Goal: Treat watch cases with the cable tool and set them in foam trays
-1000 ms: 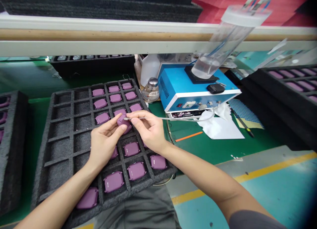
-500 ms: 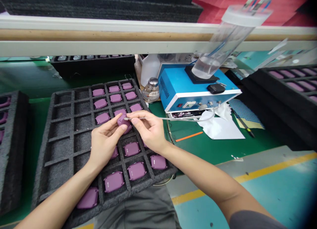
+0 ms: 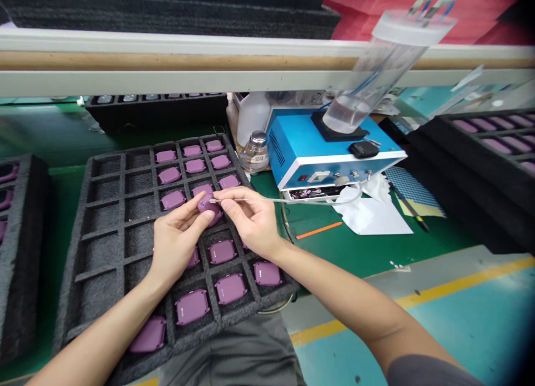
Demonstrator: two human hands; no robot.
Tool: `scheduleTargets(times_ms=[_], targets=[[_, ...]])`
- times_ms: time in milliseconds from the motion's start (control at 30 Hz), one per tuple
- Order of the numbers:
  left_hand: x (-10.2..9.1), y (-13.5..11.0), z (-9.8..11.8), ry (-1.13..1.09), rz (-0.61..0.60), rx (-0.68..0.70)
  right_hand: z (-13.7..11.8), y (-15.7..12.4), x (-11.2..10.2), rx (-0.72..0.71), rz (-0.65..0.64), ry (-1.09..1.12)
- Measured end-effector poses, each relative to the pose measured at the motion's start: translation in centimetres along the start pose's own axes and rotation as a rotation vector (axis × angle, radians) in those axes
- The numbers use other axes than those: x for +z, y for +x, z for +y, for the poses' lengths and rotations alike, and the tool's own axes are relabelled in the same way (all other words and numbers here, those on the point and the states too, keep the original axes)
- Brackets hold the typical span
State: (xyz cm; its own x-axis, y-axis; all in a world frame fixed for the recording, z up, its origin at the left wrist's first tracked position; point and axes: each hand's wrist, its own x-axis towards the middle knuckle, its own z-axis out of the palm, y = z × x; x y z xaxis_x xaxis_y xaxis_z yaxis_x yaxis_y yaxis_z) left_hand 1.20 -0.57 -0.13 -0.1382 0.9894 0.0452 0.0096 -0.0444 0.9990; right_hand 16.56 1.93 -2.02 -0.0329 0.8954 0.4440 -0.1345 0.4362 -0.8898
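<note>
Between the thumb and fingers of my left hand (image 3: 175, 244) is a small purple watch case (image 3: 204, 205), tilted above the foam tray. My right hand (image 3: 254, 221) pinches a thin tube (image 3: 298, 200), whose short pale tip lies against or just over the case; contact is hard to make out. The tube runs right and curves up to the front of a blue machine (image 3: 334, 160). Below both hands lies the dark grey foam tray (image 3: 121, 219), with several purple watch cases in its right-hand compartments and bare compartments at the left. My hands hide some compartments.
A clear cylinder (image 3: 359, 96) of liquid leans on the blue machine, beside a glass bottle (image 3: 256, 152). Right of the tray lie an orange strip (image 3: 319, 230), white paper (image 3: 376, 216) and a pen (image 3: 409, 208). More foam trays stand at left (image 3: 25, 263) and right (image 3: 460, 169). A shelf edge (image 3: 209, 82) crosses above.
Almost nothing differs. Both hands keep their hold on the watch case and the tube, and the view has shifted very slightly.
</note>
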Motion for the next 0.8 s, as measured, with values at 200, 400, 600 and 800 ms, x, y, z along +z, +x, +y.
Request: scheduleTargets(times_ms=[200,400,600,800], targets=[[0.08,-0.04,0.21,0.004,-0.001,-0.027,-0.07,0.03,0.0,0.0,0.002,0.002],[0.13,-0.08,0.23,0.01,0.003,-0.034,-0.17,0.06,-0.01,0.023,0.003,-0.022],[0.09,-0.08,0.26,0.009,0.003,-0.032,-0.05,0.03,-0.02,0.011,0.0,-0.001],[0.11,-0.01,0.22,0.004,0.001,-0.033,-0.05,0.07,-0.04,-0.001,-0.003,-0.012]])
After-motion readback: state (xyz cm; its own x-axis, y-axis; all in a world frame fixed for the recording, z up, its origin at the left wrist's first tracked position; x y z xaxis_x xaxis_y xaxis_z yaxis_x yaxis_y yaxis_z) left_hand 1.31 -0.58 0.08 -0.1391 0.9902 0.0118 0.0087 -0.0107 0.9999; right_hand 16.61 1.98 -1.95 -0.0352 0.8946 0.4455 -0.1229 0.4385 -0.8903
